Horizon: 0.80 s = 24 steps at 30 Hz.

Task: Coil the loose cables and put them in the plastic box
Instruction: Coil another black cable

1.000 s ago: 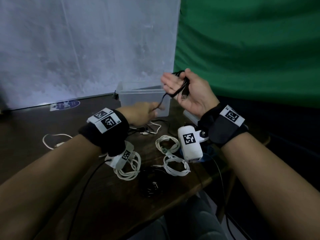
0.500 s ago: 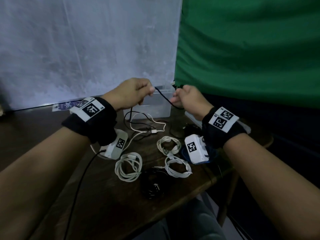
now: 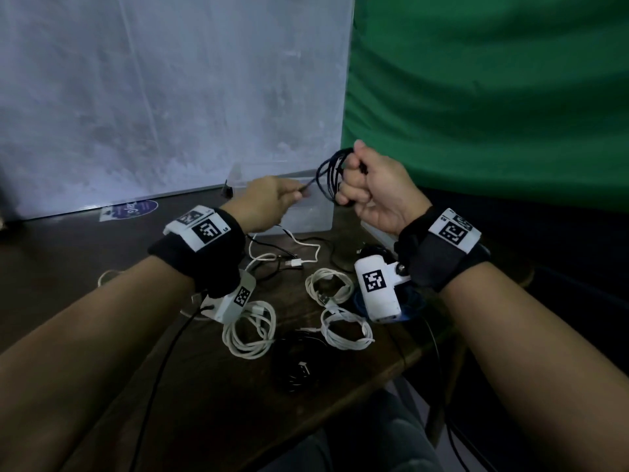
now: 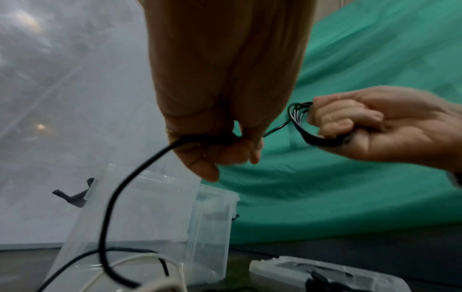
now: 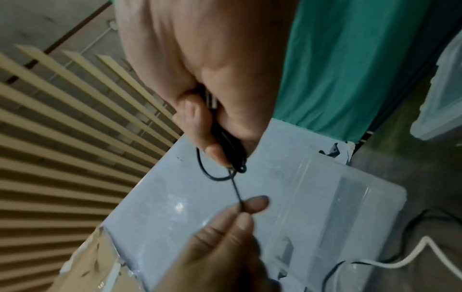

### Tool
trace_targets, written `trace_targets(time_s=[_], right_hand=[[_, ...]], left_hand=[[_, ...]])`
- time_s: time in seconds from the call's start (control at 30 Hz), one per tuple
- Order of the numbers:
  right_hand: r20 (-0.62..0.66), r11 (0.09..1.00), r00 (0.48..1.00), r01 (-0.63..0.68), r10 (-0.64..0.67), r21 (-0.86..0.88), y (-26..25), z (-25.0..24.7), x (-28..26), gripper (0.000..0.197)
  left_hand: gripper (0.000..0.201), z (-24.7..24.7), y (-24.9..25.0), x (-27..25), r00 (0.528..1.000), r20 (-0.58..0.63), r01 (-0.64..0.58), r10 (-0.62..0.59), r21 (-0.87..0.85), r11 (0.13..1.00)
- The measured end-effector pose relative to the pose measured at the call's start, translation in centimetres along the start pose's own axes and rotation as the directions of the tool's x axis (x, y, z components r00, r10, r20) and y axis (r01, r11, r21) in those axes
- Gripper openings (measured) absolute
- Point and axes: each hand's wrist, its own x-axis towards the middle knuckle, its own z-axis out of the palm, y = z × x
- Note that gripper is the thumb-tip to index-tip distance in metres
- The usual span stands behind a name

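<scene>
A thin black cable [image 3: 327,177] hangs in several loops from my right hand [image 3: 352,190], which is raised in a fist gripping the bundle. My left hand [image 3: 292,198] pinches the cable's free stretch just left of the loops. The left wrist view shows that hand [image 4: 235,146] pinching the cable [image 4: 112,197], whose tail drops toward the table, while the right hand [image 4: 350,126] holds the loops [image 4: 298,120]. In the right wrist view, my right hand [image 5: 215,138] clamps the strands [image 5: 233,183]. The clear plastic box [image 3: 308,216] stands open behind both hands.
On the dark wooden table [image 3: 211,410] lie coiled white cables [image 3: 250,330] [image 3: 345,332] [image 3: 328,284], a black coil [image 3: 299,366] and a loose white cable [image 3: 292,255]. The box lid [image 4: 325,272] lies to the right. The table's edge is near my lap.
My right hand has closed from an open palm into a fist round the black loops. My left hand came up from the table with the cable and now pulls it taut beside the loops.
</scene>
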Motion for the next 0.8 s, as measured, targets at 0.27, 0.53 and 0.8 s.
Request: trace_targets(time_s=[0.27,0.53,0.8], right_hand=[[-0.168,0.927,0.980,0.158,-0.106,0.339,-0.9,-0.2,1.1,0.036],[-0.198,0.721,0.917,0.126,-0.347,-0.681,0.1,-0.9,1.4,0.024],[0.009,0.728,0.997,0.067,-0.083,-0.682,1.0,0.2,0.5,0.032]], left_hand=[[0.023,1.9,0.7,-1.0,0.929,0.369,-0.038,0.020,0.043,0.998],[0.010,-0.9,0.9,-0.7,0.973,0.226,-0.042,0.047,-0.028,0.999],[0.015,-2.4,1.8,0.2,0.979,-0.199,-0.110,0.046,-0.323,0.940]])
